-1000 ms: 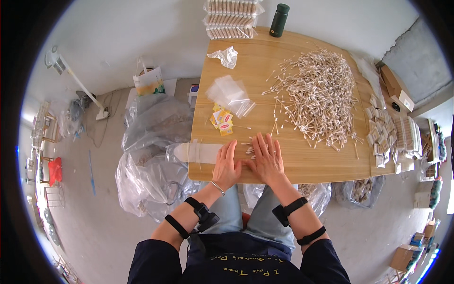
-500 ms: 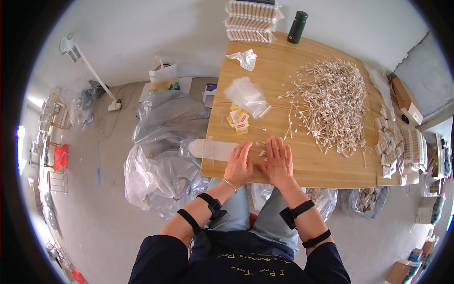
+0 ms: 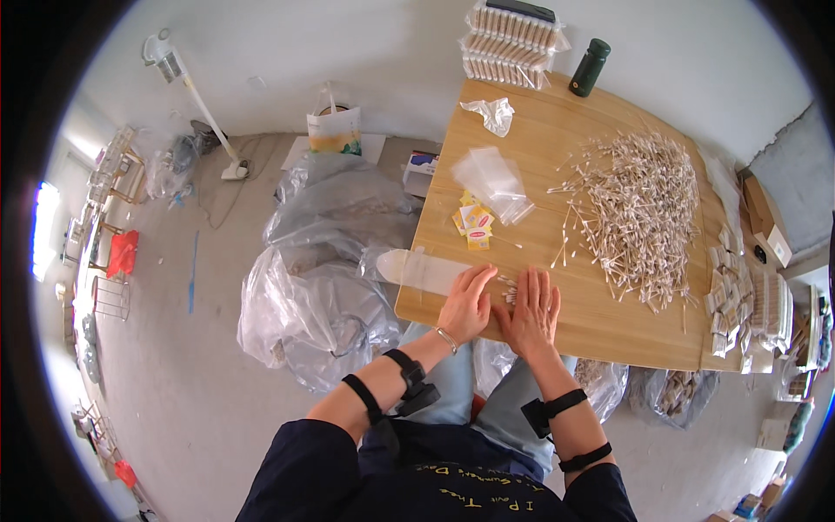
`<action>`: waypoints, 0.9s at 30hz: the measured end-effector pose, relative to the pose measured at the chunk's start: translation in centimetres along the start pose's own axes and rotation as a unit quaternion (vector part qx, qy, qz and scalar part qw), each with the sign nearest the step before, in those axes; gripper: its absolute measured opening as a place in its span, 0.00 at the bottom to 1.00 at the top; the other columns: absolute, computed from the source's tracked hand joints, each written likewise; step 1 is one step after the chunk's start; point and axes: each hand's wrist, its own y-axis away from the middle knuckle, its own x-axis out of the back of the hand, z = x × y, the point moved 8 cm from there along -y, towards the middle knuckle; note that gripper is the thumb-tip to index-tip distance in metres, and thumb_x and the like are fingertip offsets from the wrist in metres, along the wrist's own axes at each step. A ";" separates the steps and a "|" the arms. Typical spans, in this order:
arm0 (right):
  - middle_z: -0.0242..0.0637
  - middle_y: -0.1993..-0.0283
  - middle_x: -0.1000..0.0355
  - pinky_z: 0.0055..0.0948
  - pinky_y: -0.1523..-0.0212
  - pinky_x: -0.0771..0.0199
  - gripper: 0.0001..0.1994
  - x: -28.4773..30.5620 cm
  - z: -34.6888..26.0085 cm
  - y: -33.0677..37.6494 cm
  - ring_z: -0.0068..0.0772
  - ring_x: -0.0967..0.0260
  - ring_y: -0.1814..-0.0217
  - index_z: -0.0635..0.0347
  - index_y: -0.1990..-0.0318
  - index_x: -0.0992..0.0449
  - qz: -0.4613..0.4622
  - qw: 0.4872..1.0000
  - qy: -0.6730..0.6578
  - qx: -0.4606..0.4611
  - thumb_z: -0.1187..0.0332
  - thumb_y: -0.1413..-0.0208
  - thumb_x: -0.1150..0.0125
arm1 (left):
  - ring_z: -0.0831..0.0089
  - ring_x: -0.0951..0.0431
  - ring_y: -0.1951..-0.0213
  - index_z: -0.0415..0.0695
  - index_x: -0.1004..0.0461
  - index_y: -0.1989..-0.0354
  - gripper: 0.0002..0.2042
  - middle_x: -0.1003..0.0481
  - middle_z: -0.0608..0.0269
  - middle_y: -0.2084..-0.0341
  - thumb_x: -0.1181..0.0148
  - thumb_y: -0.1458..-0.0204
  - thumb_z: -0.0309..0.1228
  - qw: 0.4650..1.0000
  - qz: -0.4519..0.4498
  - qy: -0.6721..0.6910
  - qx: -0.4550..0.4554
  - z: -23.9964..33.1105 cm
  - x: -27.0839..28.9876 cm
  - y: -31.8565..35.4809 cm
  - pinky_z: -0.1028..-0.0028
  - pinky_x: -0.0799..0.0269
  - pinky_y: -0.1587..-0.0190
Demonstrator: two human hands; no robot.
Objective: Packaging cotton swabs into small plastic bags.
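Observation:
My left hand (image 3: 467, 306) rests near the table's front edge, fingers stretched and side by side. It lies over the right end of a long translucent plastic strip (image 3: 432, 271). My right hand (image 3: 529, 315) lies flat beside it, fingers pointing away from me. White tips of a small bunch of cotton swabs (image 3: 511, 294) show between the two hands; the rest of the bunch is hidden. To the right spreads a large loose heap of cotton swabs (image 3: 644, 222). Beyond my left hand lie yellow and white printed cards (image 3: 474, 228) and clear plastic bags (image 3: 493, 181).
Packed swab bundles (image 3: 513, 43) and a dark green bottle (image 3: 591, 68) stand on the wooden table's (image 3: 487, 111) far side. Crumpled plastic (image 3: 492, 116) lies near them. Small filled packets (image 3: 729, 296) sit at the right end. Big clear sacks (image 3: 326, 278) stand left on the floor.
The whole view has shifted, so the table appears farther right and lower. Both hands stay close to the same spot, and more swab tips show between them.

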 end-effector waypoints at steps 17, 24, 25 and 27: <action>0.51 0.29 0.51 0.57 0.30 0.65 0.38 0.9 -0.2 0.3 0.55 0.61 0.26 0.67 0.35 0.44 0.070 0.997 0.001 0.016 0.45 0.43 0.48 | 0.62 0.28 0.57 0.46 0.22 0.70 0.07 0.23 0.62 0.70 0.42 0.48 0.34 0.950 -0.169 -0.212 0.153 -12.1 10.5 -4.9 0.61 0.43 0.44; 0.51 0.28 0.53 0.55 0.29 0.68 0.39 0.9 -0.1 0.3 0.54 0.63 0.25 0.67 0.33 0.46 0.055 0.998 -0.006 0.009 0.47 0.44 0.47 | 0.65 0.27 0.59 0.47 0.23 0.73 0.05 0.22 0.66 0.73 0.42 0.49 0.32 0.965 -0.134 -0.184 0.129 -10.4 10.4 -5.0 0.62 0.48 0.45; 0.51 0.28 0.53 0.55 0.29 0.68 0.39 0.9 0.0 0.3 0.54 0.63 0.25 0.67 0.33 0.46 0.055 0.998 -0.006 0.009 0.47 0.44 0.47 | 0.66 0.27 0.59 0.48 0.24 0.72 0.03 0.22 0.68 0.74 0.41 0.49 0.32 0.968 -0.126 -0.181 0.121 -10.1 10.3 -4.9 0.62 0.48 0.44; 0.52 0.28 0.53 0.54 0.28 0.68 0.40 0.6 0.0 0.3 0.54 0.62 0.25 0.69 0.33 0.48 0.040 0.999 -0.015 0.007 0.48 0.44 0.47 | 0.65 0.27 0.58 0.48 0.24 0.68 0.03 0.22 0.67 0.71 0.41 0.50 0.31 0.970 -0.093 -0.202 0.098 -9.3 10.7 -4.6 0.62 0.48 0.45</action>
